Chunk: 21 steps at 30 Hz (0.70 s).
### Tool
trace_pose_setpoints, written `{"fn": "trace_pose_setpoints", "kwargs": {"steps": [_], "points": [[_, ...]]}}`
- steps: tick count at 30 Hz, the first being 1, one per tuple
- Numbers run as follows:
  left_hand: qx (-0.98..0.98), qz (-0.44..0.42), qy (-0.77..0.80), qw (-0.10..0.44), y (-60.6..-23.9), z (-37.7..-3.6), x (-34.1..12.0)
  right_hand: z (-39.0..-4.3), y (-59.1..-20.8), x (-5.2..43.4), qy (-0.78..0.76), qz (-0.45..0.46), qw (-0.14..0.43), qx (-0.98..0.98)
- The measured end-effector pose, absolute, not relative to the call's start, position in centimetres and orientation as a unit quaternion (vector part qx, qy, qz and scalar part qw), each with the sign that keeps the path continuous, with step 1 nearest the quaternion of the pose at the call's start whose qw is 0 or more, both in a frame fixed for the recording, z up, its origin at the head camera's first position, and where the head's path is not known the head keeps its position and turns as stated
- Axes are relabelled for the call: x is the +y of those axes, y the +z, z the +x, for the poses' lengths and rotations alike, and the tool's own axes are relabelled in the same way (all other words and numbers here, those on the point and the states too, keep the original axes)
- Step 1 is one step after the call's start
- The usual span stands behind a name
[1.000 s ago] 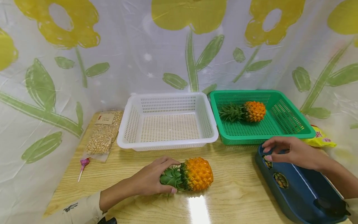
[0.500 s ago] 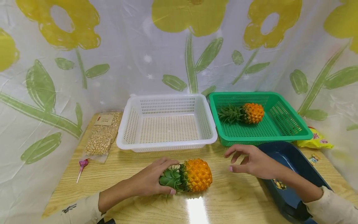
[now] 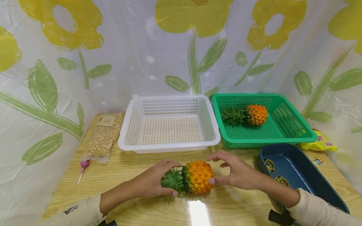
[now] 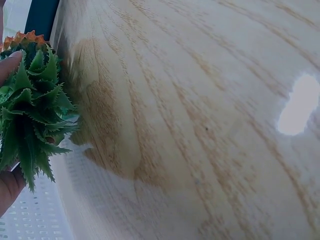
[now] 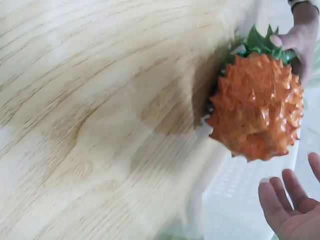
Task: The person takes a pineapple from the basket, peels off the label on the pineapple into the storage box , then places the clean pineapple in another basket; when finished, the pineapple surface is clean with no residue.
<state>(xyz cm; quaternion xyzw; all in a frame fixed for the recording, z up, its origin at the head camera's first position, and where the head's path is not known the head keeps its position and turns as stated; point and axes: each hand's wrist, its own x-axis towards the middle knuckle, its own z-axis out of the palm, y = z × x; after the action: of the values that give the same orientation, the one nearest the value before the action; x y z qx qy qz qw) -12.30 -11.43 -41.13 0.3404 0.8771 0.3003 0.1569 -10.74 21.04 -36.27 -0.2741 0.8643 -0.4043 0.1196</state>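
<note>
A small pineapple [image 3: 199, 177] with an orange body and green leaves lies on its side at the front middle of the table. My left hand [image 3: 154, 179] grips it by the leafy crown, thumb in front and fingers behind; the left wrist view shows the spiky leaves [image 4: 35, 110] between thumb and fingers. At the fruit's round end is my right hand [image 3: 234, 171], thumb and fingers spread on either side of it. In the right wrist view those fingers [image 5: 290, 200] are apart from the spiky orange body [image 5: 257, 107].
Behind stand a white basket [image 3: 169, 147] and a green basket [image 3: 268, 141] with another pineapple [image 3: 256, 115] inside. A dark blue tub [image 3: 301, 166] is at the right, near a yellow packet [image 3: 319, 142]. Bagged corn kernels [image 3: 100, 142] and a lollipop [image 3: 84, 164] lie left.
My right hand has moved left from over the blue tub to the pineapple's round end. The tub stands a little further from the front edge in view. My left hand keeps its grip.
</note>
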Motion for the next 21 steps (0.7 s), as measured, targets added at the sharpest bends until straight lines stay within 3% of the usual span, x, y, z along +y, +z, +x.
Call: {"fn": "trace_pose_setpoints", "kwargs": {"steps": [21], "points": [[0.877,0.344,0.302,0.147,-41.1,-12.3,-11.5,-10.7,-37.9,17.3,-0.39,-0.262,0.143,0.871]]}}
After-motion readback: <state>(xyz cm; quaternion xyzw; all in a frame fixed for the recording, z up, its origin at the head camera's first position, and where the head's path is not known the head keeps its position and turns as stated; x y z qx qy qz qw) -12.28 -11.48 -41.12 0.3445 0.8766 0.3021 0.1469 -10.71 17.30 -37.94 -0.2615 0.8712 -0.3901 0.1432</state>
